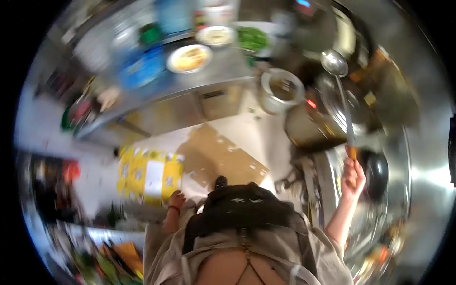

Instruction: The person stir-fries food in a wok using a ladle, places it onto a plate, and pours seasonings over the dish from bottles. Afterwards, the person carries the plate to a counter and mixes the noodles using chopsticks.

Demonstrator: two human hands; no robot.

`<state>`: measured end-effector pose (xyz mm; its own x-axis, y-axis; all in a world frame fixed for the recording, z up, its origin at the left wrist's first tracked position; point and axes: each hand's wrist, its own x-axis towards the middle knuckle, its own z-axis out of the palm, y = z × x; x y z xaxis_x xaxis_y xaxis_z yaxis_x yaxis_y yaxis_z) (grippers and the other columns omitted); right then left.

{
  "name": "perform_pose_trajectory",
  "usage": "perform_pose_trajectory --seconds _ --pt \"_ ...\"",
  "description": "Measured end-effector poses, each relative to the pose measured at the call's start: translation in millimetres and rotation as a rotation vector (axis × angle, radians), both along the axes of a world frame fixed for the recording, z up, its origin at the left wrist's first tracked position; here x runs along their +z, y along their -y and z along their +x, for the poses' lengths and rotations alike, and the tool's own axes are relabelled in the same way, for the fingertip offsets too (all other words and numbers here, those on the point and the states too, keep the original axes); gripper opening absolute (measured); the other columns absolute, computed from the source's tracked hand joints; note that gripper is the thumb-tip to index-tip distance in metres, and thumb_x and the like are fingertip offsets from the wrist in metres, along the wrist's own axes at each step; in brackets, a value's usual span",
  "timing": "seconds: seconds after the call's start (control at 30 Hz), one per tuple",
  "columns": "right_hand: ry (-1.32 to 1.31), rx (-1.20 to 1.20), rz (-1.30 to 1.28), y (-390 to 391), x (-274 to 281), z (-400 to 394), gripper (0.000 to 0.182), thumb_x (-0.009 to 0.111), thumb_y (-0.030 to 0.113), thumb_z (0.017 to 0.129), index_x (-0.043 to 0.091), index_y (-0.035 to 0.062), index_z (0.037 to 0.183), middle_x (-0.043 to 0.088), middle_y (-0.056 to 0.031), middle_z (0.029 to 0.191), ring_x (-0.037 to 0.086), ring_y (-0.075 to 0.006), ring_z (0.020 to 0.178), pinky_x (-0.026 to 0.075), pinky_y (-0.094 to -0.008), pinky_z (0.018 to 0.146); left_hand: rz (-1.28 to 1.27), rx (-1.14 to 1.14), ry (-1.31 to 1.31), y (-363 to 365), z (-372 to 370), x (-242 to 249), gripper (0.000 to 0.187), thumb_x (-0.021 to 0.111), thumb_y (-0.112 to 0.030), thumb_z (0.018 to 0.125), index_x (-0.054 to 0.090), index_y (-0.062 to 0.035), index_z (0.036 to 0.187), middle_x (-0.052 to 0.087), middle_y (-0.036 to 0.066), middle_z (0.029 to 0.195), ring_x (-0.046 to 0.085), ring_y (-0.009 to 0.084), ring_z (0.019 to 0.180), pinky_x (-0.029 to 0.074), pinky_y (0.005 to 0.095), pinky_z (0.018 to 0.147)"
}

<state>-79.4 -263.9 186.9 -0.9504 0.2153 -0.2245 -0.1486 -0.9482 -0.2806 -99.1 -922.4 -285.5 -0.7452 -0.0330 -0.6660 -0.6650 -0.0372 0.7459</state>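
Observation:
My right hand (352,179) is wrapped round the wooden end of a long-handled metal ladle (334,63). Its shiny bowl points away from me, over the dark stove area, with the handle running up from my fist. A dark wok (375,175) is just right of that hand. On the other side, my left hand (177,198) hangs low, overlapping the lower right corner of a yellow patterned box-like thing (128,173) with a white panel. Its fingers are blurred, and I cannot tell whether they grip anything.
A steel counter (156,90) carries a white plate of food (189,58), a smaller dish (215,35) and chopped greens (251,38). A white bucket (281,92) of dark liquid stands by the stove. Flattened cardboard (213,154) covers part of the floor.

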Motion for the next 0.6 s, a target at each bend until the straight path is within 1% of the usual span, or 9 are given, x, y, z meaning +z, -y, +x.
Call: perform_pose_trajectory --seconds 0.03,0.07,0.17,0.23,0.3,0.37,0.47,0.57,0.6 --pt "0.047 -0.137 0.002 -10 0 31 0.043 0.047 0.001 0.091 0.034 -0.0036 0.132 0.045 -0.0045 0.081 0.035 -0.0019 0.054 0.028 -0.0144 0.037 -0.023 0.155 0.201 -24 -12 45 0.041 0.059 -0.011 0.082 0.051 0.0016 0.120 0.062 0.018 0.095 0.062 0.0212 0.070 0.051 0.0335 0.054" --pt "0.061 -0.228 0.061 -20 -1 57 0.038 0.048 0.001 0.091 0.038 -0.0033 0.128 0.045 -0.0041 0.081 0.035 -0.0022 0.053 0.028 -0.0141 0.038 -0.119 -0.090 0.149 -27 -16 51 0.044 0.059 -0.010 0.083 0.048 0.0019 0.124 0.063 0.017 0.094 0.061 0.0217 0.066 0.049 0.0331 0.051" --pt "0.216 -0.553 0.258 -55 -19 123 0.027 0.049 0.002 0.090 0.048 -0.0015 0.117 0.049 -0.0044 0.080 0.037 -0.0022 0.050 0.028 -0.0133 0.040 -0.175 -0.208 0.120 -61 -33 69 0.041 0.056 -0.002 0.084 0.046 0.0002 0.124 0.061 0.015 0.086 0.060 0.0206 0.060 0.046 0.0287 0.048" --pt "0.604 -0.784 0.669 -79 -38 155 0.016 0.048 0.001 0.090 0.051 -0.0046 0.105 0.052 -0.0094 0.081 0.044 -0.0055 0.056 0.031 -0.0151 0.041 -0.184 -0.249 0.115 -81 -36 75 0.040 0.057 -0.003 0.085 0.046 -0.0008 0.124 0.061 0.015 0.086 0.060 0.0212 0.062 0.047 0.0291 0.049" --pt "0.716 -0.864 0.780 -116 -72 187 0.007 0.050 -0.001 0.088 0.051 -0.0034 0.095 0.052 -0.0085 0.075 0.049 -0.0101 0.058 0.036 -0.0189 0.043 -0.194 -0.330 0.110 -79 -37 50 0.040 0.057 -0.005 0.086 0.046 -0.0011 0.124 0.061 0.014 0.088 0.061 0.0212 0.064 0.048 0.0298 0.050" --pt "0.857 -0.920 0.740 -148 -89 191 0.004 0.052 -0.002 0.085 0.052 -0.0060 0.086 0.052 -0.0090 0.070 0.050 -0.0139 0.054 0.039 -0.0232 0.044 -0.193 -0.382 0.130 -74 -62 23 0.040 0.058 -0.007 0.086 0.046 -0.0014 0.124 0.062 0.014 0.090 0.062 0.0211 0.065 0.049 0.0304 0.050" --pt "0.992 -0.950 0.737 -192 -123 216 0.006 0.055 -0.003 0.082 0.052 -0.0074 0.079 0.052 -0.0100 0.064 0.049 -0.0150 0.047 0.039 -0.0245 0.042 -0.194 -0.455 0.146 -89 -61 25 0.040 0.058 -0.008 0.087 0.046 -0.0016 0.124 0.062 0.014 0.091 0.062 0.0213 0.067 0.050 0.0311 0.052" --pt "1.136 -0.854 0.801 -217 -144 230 0.004 0.055 -0.004 0.081 0.053 -0.0062 0.079 0.052 -0.0096 0.064 0.049 -0.0153 0.048 0.038 -0.0247 0.042 -0.218 -0.511 0.111 -97 -55 28 0.040 0.058 -0.009 0.087 0.046 -0.0015 0.124 0.062 0.014 0.091 0.062 0.0219 0.068 0.050 0.0313 0.052" --pt "1.088 -0.869 0.746 -223 -153 233 0.004 0.055 -0.004 0.081 0.053 -0.0057 0.079 0.052 -0.0092 0.064 0.049 -0.0148 0.048 0.038 -0.0243 0.042 -0.233 -0.521 0.092 -98 -53 29 0.040 0.058 -0.009 0.087 0.046 -0.0015 0.125 0.062 0.013 0.091 0.063 0.0220 0.068 0.050 0.0312 0.052"
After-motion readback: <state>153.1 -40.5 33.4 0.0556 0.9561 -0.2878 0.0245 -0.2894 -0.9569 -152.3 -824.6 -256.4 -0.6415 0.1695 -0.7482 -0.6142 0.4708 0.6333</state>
